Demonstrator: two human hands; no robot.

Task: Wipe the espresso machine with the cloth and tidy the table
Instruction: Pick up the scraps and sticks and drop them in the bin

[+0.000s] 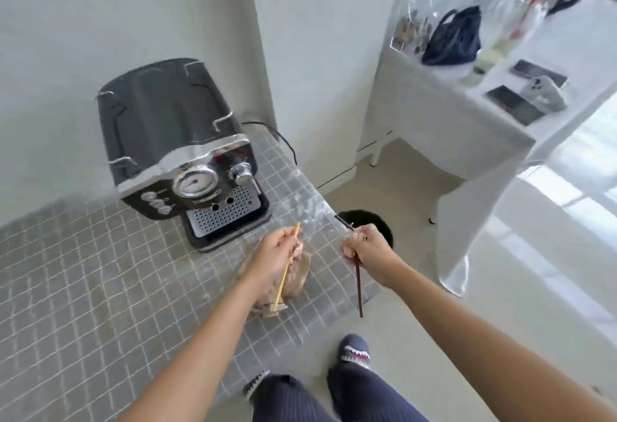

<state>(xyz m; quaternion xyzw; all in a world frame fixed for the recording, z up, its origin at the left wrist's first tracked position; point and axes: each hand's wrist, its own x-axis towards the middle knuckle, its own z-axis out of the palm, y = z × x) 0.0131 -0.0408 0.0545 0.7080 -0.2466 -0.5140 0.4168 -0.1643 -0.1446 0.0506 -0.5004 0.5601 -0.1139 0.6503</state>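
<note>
Tidying looks to be the step in hand, not wiping. The left hand [273,254] is closed around a pale wooden stick [285,271], most likely a chopstick, which runs from about 1 o'clock above the knuckles down to 7 o'clock below the wrist. The right hand [365,248] is closed around a dark stick [358,283] that pokes out toward 11 o'clock and hangs down toward 6 o'clock; something pale is bunched in that fist too, but motion blur keeps me from saying what it is.

The cloth [293,276], a crumpled beige heap, lies on the tiled table [100,271] directly under the left hand, and neither hand grips it. The espresso machine [187,168] stands at 10 o'clock from the hands, near the wall, its drip tray facing the person. A dark round bin [377,223] sits on the floor off the table's edge, just beyond the right hand at roughly 12 o'clock.

My judgement: the sticks need a place first, perhaps that bin. After that, one freed hand must take up the cloth and carry it to the machine's chrome front.
</note>
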